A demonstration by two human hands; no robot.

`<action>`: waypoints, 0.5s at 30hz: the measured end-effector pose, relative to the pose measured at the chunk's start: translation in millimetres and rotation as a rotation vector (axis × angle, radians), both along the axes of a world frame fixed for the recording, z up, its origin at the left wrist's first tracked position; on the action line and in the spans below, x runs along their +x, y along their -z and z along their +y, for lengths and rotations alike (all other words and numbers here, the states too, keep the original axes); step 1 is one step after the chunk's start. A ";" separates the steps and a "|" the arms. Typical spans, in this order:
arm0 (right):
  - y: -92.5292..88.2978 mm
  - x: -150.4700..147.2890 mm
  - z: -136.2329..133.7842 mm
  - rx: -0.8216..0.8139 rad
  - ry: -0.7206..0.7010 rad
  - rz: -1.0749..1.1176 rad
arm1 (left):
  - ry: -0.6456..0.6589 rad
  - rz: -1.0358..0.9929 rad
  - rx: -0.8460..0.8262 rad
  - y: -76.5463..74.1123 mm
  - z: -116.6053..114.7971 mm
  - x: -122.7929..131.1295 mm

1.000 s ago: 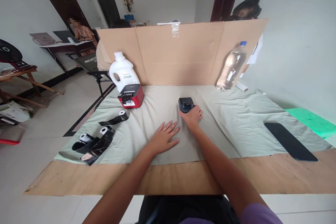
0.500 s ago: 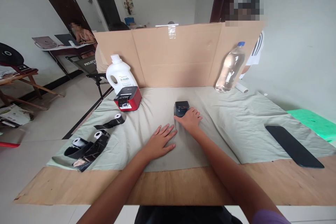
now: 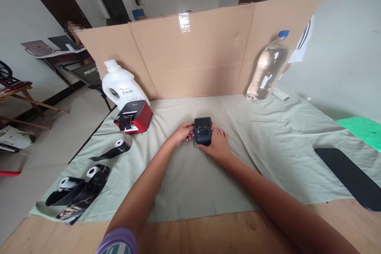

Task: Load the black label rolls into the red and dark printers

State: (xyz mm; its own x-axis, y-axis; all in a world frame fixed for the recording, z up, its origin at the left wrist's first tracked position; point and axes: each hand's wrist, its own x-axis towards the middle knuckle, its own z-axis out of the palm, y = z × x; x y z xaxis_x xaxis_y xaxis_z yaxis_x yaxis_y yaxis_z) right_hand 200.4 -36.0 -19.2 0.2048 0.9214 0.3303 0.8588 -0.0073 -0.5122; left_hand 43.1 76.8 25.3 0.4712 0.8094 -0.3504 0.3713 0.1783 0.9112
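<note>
Black device (image 3: 203,131): we see it on the green-grey cloth (image 3: 202,190), near the middle of the table, well back from the near edge
Right hand (image 3: 219,145): we have it closed on the device, thumb along the near side and fingers at the right side
Left hand (image 3: 183,133): we hold its fingers curled at the device's left side; we cannot tell whether they grip it
Far left corner: we have a white jug (image 3: 124,86) leaning there; a red and black box (image 3: 143,118) stands just in front of it
Left edge: we see one roll (image 3: 119,149) with its strip trailing left; two more black-and-white rolls (image 3: 89,184) lie nearer the near left corner
Far edge: we face upright cardboard (image 3: 193,55), which walls off the back; a clear bottle (image 3: 269,71) stands before it near the far right corner, beside a white tube (image 3: 280,94)
Right edge: we have a dark flat slab (image 3: 348,174) towards the near right corner; a green stool (image 3: 360,129) lies beyond the edge
Room to move: we see creased cloth from the device to the bottle and the slab; our forearms cross the near edge
</note>
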 end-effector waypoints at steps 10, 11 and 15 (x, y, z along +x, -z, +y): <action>-4.9 -2.0 0.3 -0.046 0.019 -0.046 | -0.164 -0.114 -0.115 10.1 0.7 -2.7; -4.7 -1.6 0.3 -0.046 0.017 -0.043 | -0.172 -0.113 -0.121 9.8 1.0 -1.8; -4.6 -0.3 -0.2 -0.048 0.007 -0.039 | -0.216 -0.122 -0.132 10.3 0.5 0.5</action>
State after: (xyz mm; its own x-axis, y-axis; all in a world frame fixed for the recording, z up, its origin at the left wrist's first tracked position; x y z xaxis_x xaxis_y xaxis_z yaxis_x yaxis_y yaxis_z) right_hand 200.1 -36.1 -14.6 0.1988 0.9349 0.2940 0.8782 -0.0368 -0.4769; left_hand 43.7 77.3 15.0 0.3374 0.8471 -0.4106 0.2011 0.3612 0.9105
